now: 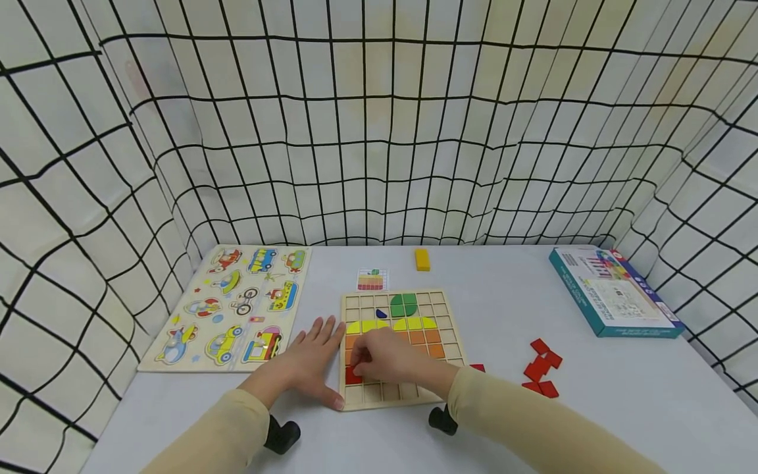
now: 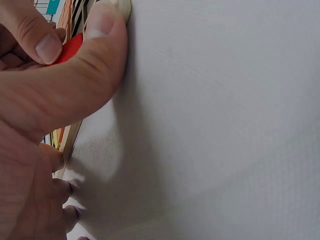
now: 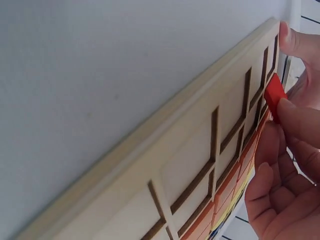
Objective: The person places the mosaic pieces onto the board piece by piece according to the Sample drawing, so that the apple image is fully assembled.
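Your grid board (image 1: 450, 342) lies mid-table, its rows part filled. Your left hand (image 1: 310, 359) rests flat, fingers spread, against its left edge. Your right hand (image 1: 387, 359) pinches a red tile (image 1: 353, 376) over the board's lower-left cells.

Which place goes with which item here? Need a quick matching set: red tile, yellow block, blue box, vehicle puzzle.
Things:
1. red tile
2. yellow block
3. blue box
4. vehicle puzzle

Places:
A. far right of the table
B. left of the grid board
C. pinched by the right hand over the board's near-left corner
D. far side of the table, beyond the board

Pairs: 1-C, 2-D, 3-A, 4-B
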Tool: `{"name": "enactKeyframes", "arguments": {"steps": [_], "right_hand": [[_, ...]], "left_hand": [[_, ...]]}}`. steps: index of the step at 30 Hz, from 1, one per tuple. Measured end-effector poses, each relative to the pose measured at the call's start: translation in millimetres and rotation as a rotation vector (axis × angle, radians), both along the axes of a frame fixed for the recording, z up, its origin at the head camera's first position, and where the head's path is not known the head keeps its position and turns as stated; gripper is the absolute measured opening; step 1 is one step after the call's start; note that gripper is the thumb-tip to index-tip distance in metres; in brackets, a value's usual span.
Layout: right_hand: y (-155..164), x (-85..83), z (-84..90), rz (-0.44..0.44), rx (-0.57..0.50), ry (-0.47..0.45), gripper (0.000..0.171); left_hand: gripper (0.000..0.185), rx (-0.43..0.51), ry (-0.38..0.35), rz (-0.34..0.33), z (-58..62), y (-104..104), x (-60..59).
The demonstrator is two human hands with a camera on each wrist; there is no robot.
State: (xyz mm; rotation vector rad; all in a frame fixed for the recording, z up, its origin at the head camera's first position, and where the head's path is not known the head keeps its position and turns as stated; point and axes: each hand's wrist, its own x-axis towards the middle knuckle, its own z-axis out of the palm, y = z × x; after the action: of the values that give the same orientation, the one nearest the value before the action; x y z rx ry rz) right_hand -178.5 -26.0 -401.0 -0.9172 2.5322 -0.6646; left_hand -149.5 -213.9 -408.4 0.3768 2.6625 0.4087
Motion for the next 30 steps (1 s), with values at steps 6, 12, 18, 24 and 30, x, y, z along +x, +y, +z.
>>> {"name": "enactKeyframes", "arguments": {"steps": [6,12,18,24,30], "right_hand": [[-3,3.4,-0.6,0.027,0.067,0.092,0.003],[-4,5.7,-1.1,0.035,0.083,0.137,0.004],[7,4.3,-2.9,0.011,0.016,0.106,0.004],[49,-5.3,-1.5,-0.055,-0.069,0.076,0.008],[110,-16.9,3.9,-0.176,-0.065,0.057,0.008]], "left_hand": [[0.132,0.01,-0.007,0.006,0.6,0,0.0],[0.132,0.014,-0.005,0.003,3.2,2,0.2],[0.131,0.009,-0.01,0.006,2.6,3,-0.1],[0.131,-0.002,-0.015,0.008,0.1,4,-0.8],[0.132,-0.006,0.002,0.003,-1.0,1,-1.4]]}}
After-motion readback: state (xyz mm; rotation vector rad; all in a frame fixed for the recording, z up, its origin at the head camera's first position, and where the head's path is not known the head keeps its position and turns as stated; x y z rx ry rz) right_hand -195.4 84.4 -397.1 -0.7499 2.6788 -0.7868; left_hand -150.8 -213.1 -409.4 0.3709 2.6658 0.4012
